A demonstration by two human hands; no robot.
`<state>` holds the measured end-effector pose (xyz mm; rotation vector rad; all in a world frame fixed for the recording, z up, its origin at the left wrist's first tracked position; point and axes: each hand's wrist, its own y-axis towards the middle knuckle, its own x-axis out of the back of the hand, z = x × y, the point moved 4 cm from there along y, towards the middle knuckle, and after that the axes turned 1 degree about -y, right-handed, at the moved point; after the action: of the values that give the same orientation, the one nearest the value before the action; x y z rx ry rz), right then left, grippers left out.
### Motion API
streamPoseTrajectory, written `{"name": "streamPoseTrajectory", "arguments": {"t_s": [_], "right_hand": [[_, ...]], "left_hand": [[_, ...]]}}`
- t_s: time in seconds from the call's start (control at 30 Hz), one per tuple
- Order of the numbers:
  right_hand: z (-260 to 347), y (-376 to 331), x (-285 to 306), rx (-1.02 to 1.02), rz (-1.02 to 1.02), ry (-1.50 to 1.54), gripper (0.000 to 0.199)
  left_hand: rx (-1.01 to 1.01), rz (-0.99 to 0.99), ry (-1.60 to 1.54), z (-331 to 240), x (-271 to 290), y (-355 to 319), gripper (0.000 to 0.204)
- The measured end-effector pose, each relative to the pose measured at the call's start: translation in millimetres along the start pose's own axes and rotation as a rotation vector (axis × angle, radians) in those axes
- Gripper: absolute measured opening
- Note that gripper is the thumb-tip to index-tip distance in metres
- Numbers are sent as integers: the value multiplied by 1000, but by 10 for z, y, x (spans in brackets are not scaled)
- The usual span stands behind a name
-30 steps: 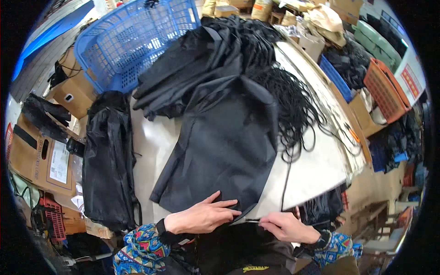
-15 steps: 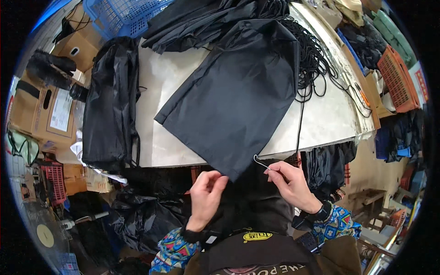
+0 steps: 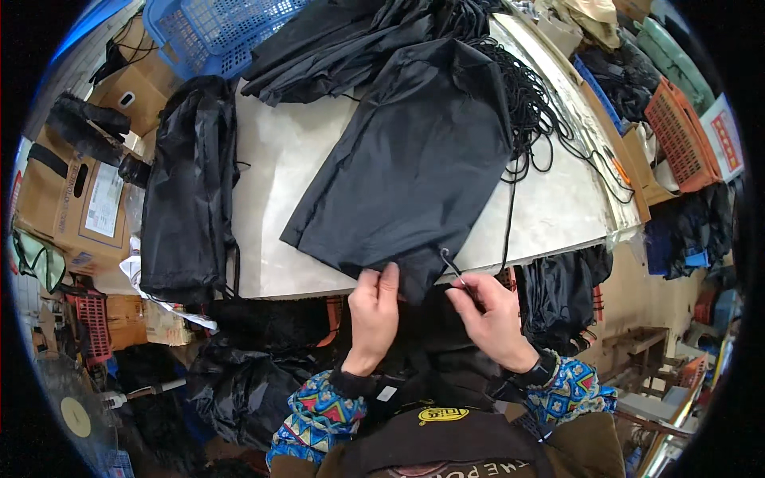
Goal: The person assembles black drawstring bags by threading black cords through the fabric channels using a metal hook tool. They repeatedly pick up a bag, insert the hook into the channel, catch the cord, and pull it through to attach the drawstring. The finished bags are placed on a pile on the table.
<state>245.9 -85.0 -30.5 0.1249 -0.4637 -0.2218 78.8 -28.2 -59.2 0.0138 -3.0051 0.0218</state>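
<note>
A black fabric bag [image 3: 402, 159] lies flat across the table, its lower corner hanging over the near edge. My left hand [image 3: 374, 312] pinches the bag's near edge between thumb and fingers. In my right hand [image 3: 496, 320], closed at the fingertips, is a thin metal hook [image 3: 452, 261] whose bent tip lies against the cloth near the bag's right corner. A black cord [image 3: 508, 219] runs down the table just beyond this hand, from a tangled heap of cords [image 3: 532, 111] at the bag's far right.
Folded black bags [image 3: 190, 191] stand at the table's left side, more black fabric [image 3: 335, 52] is piled at the back. Behind is a blue plastic basket [image 3: 231, 32]. Cardboard boxes [image 3: 88, 199] sit left; an orange crate [image 3: 681, 135] is at far right.
Both hands have moved a little forward, up to the table edge. The hook's tip has gone from beside the bag to against its cloth, and the bag's near edge has bunched up.
</note>
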Motion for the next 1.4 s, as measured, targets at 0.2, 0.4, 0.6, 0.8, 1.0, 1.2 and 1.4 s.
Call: {"name": "streamPoseTrajectory", "arguments": {"t_s": [0.2, 0.4, 0.6, 0.8, 1.0, 1.2, 1.4], "right_hand": [[172, 138, -117, 154, 31, -128, 39], [248, 232, -85, 276, 8, -116, 29], [381, 277, -15, 282, 11, -132, 22], [563, 33, 149, 351, 162, -397, 27], [527, 19, 114, 328, 241, -481, 33], [483, 53, 67, 313, 277, -427, 31], [468, 166, -43, 255, 377, -133, 14]], "left_hand": [[188, 172, -601, -293, -143, -27, 22], [47, 318, -203, -288, -2, -63, 18], [452, 349, -781, -287, -41, -27, 18], [421, 239, -821, -248, -28, 15, 15], [419, 154, -837, -175, -34, -2, 12], [374, 156, -731, -176, -28, -17, 12], [375, 195, -659, -176, 43, -27, 11]]}}
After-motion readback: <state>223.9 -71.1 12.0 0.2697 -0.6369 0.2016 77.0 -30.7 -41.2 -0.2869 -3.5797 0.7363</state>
